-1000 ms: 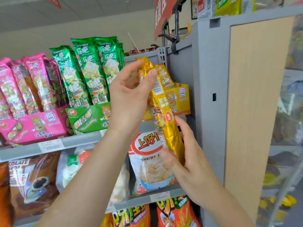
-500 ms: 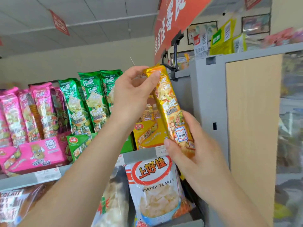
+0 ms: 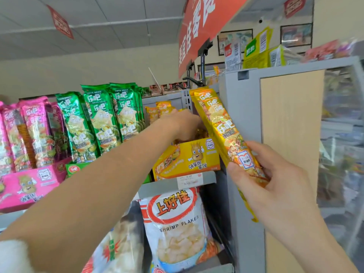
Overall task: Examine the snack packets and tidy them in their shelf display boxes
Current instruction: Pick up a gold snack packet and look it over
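The right hand [image 3: 275, 180] grips the lower end of a long yellow foil snack packet [image 3: 220, 125], thumb across its front, and the packet tilts up and leftward above the left hand [image 3: 181, 125]. That hand is plunged into the yellow cardboard display box [image 3: 189, 160] just left of the right hand. Its fingers are hidden, so I can't tell whether they hold anything. Held so low, the slick packet could swing or slip free. The rummaging left hand might also nudge the light box off the grey shelf edge [image 3: 157, 188], or topple the upright yellow packets [image 3: 161, 111] beyond its knuckles.
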A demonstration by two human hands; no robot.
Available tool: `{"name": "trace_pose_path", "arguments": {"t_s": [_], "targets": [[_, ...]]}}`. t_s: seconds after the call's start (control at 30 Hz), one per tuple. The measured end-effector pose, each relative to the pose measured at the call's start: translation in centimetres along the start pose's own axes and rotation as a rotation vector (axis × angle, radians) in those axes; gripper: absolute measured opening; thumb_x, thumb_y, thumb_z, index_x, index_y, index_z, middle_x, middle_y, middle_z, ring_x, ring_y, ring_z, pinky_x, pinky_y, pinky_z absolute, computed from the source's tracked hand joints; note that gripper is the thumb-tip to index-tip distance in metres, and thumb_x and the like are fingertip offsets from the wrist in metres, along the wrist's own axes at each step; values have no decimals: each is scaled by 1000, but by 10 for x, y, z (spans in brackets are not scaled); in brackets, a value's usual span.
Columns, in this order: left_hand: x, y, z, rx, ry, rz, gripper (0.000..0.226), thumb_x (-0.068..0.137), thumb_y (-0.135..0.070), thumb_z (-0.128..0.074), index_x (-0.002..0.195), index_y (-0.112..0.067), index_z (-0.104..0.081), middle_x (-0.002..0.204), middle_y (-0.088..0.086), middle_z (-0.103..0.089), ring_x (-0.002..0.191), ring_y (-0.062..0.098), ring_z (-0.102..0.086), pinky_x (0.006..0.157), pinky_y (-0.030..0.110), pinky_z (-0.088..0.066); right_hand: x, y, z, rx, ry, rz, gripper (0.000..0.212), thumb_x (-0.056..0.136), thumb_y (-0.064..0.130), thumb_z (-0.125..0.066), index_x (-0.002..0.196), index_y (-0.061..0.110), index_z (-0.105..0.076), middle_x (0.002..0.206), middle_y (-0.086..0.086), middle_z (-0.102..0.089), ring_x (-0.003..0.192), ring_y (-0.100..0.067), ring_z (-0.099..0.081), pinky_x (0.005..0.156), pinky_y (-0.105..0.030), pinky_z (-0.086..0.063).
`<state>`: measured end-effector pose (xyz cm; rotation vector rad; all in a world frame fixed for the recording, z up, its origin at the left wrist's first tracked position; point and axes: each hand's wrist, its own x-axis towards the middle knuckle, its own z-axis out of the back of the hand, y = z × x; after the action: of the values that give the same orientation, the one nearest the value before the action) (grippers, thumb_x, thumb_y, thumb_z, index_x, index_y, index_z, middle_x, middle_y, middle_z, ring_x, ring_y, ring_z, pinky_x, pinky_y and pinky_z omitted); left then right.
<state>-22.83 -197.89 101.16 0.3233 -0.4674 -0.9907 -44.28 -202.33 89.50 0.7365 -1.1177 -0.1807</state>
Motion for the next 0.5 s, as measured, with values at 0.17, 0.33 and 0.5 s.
{"name": "trace_pose_path", "arguments": {"t_s": [0.17,0.33,0.5], "targets": [[1,6,1,21,22,-33,40,95,-16,-51,133,-27,-53,135,7,-53,126,33,-43,101,50,-33,-9,-7,10,8,17,-17,39,74,64,-53,107,45,-59,81,21,-66,61,-6,-62,45,-26,-50],[-5,11,-3,-59,-128,-22,36,83,-2,-60,114,-17,-69,116,10,-65,104,31,-59,70,30,-42,-10,1,-1,-68,-43,-15,30,81,58,-57,104,38,-59,93,15,-58,74,-4,-58,57,-17,-44],[-11,15,-6,-38,-233,-5,26,81,-13,-67,103,-25,-72,102,6,-68,90,29,-64,60,28,-38,16,29,-17,-81,-100,47,32,92,54,-44,109,30,-57,90,11,-68,77,-11,-64,65,-34,-50]]}}
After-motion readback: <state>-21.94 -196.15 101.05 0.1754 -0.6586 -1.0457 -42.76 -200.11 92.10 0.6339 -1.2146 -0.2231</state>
